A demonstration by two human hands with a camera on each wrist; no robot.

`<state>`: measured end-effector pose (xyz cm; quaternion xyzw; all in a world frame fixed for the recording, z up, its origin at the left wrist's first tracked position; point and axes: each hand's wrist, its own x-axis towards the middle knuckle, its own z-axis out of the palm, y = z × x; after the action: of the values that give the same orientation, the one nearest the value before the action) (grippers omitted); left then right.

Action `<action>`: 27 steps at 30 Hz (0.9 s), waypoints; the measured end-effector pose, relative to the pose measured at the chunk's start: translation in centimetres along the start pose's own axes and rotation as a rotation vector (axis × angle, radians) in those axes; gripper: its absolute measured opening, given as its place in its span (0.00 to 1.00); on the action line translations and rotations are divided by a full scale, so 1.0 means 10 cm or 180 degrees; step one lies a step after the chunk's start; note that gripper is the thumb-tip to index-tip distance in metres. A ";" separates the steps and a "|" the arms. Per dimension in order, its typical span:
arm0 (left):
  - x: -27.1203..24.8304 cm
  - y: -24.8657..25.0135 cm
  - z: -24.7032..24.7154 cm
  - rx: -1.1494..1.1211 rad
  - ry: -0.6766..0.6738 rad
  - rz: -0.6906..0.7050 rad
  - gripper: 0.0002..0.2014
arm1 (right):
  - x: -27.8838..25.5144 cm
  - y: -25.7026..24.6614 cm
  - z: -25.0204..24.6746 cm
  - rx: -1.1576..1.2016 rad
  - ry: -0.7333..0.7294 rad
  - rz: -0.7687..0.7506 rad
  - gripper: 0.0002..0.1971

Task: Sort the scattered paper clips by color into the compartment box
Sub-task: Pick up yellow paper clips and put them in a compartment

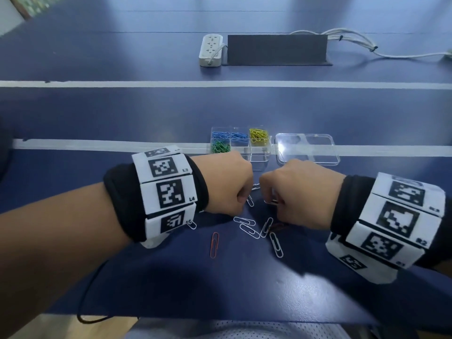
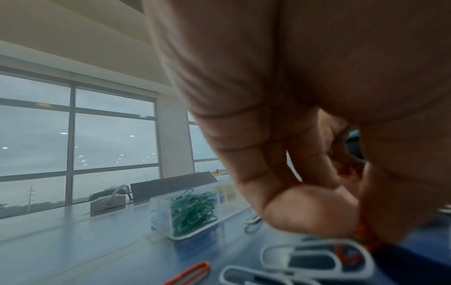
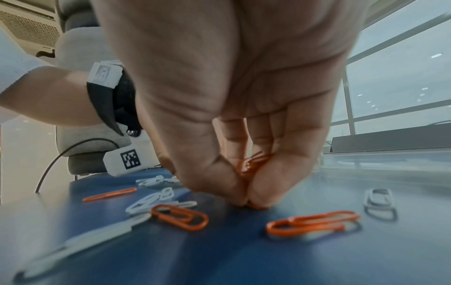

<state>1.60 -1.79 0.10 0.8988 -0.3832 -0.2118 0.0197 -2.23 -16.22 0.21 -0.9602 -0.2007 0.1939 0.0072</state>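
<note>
Our right hand [image 3: 244, 108] pinches orange paper clips [image 3: 253, 164] down at the counter [image 1: 318, 277]; our left hand [image 1: 226, 183], beside it, curls around orange ones too. Just beyond both knuckles lies the compartment box [image 1: 259, 157], nearer the left.

The left hand [image 2: 305, 135] curls its fingers [image 2: 310, 210] down over orange clips [image 2: 366, 237] at the tabletop. White clips [image 2: 317, 258] lie just near it, an orange clip [image 2: 190, 273] left, the box [image 2: 187, 214] with green clips [image 2: 195, 212] farther.
</note>
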 end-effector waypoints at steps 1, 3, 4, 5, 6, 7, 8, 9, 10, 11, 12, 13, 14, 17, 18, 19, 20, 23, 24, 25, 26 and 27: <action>0.00 0.00 0.00 0.0003 0.0021 0.0001 0.04 | 0.00 0.00 -0.01 -0.0020 0.0018 0.0008 0.10; -0.02 0.00 -0.02 -0.0043 0.0065 -0.0049 0.03 | -0.01 0.01 -0.03 -0.0005 0.0094 0.0036 0.11; -0.04 -0.02 -0.03 -0.0088 0.0113 -0.0086 0.02 | -0.02 0.02 -0.05 0.0032 0.0153 0.0058 0.11; -0.05 -0.03 -0.04 -0.0150 0.0172 -0.0120 0.02 | -0.02 0.04 -0.07 0.0077 0.0208 0.0075 0.11; -0.07 -0.05 -0.05 -0.0238 0.0212 -0.0178 0.01 | -0.02 0.06 -0.09 0.0115 0.0257 0.0085 0.12; -0.09 -0.08 -0.06 -0.0360 0.0229 -0.0230 0.01 | -0.01 0.08 -0.09 0.0143 0.0286 0.0087 0.12; -0.11 -0.11 -0.07 -0.0517 0.0230 -0.0301 0.03 | 0.00 0.09 -0.10 0.0163 0.0286 0.0092 0.12; -0.14 -0.15 -0.08 -0.0665 0.0211 -0.0366 0.05 | 0.01 0.10 -0.09 0.0183 0.0264 0.0098 0.10; -0.16 -0.19 -0.09 -0.0802 0.0181 -0.0439 0.07 | 0.02 0.10 -0.09 0.0211 0.0228 0.0107 0.09; -0.18 -0.23 -0.10 -0.0943 0.0133 -0.0520 0.08 | 0.03 0.09 -0.09 0.0249 0.0188 0.0111 0.07; -0.21 -0.27 -0.10 -0.1111 0.0055 -0.0614 0.08 | 0.03 0.09 -0.09 0.0291 0.0164 0.0110 0.07; -0.23 -0.32 -0.10 -0.1311 -0.0042 -0.0711 0.08 | 0.04 0.09 -0.08 0.0323 0.0154 0.0106 0.07; -0.25 -0.37 -0.10 -0.1506 -0.0119 -0.0797 0.08 | 0.04 0.08 -0.09 0.0341 0.0151 0.0104 0.08; -0.28 -0.50 -0.08 -0.2028 -0.0058 -0.1012 0.10 | 0.06 0.11 -0.12 0.0443 0.0132 0.0247 0.10; -0.28 -0.53 -0.07 -0.2171 0.0009 -0.1053 0.11 | 0.07 0.14 -0.14 0.0446 0.0185 0.0317 0.10; -0.28 -0.56 -0.06 -0.2261 0.0068 -0.1079 0.11 | 0.08 0.17 -0.15 0.0421 0.0276 0.0371 0.10; -0.28 -0.58 -0.05 -0.2280 0.0104 -0.1083 0.11 | 0.09 0.20 -0.15 0.0388 0.0375 0.0400 0.10; -0.30 -0.61 -0.02 -0.1768 0.0091 -0.0975 0.10 | 0.09 0.24 -0.15 0.0380 0.0391 0.0313 0.06; -0.30 -0.60 -0.01 -0.1468 0.0098 -0.0926 0.09 | 0.09 0.22 -0.15 0.0391 0.0300 0.0267 0.04; -0.30 -0.59 0.01 -0.1132 0.0135 -0.0893 0.09 | 0.09 0.21 -0.13 0.0397 0.0197 0.0220 0.02; -0.30 -0.58 0.02 -0.0814 0.0176 -0.0863 0.09 | 0.09 0.19 -0.12 0.0407 0.0116 0.0189 0.03; -0.29 -0.56 0.03 -0.0564 0.0201 -0.0831 0.09 | 0.09 0.17 -0.11 0.0404 0.0066 0.0172 0.04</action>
<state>3.52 4.27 -0.18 0.9419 -0.2422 -0.2172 0.0834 -0.37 -17.37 0.70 -0.9649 -0.1620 0.1965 0.0650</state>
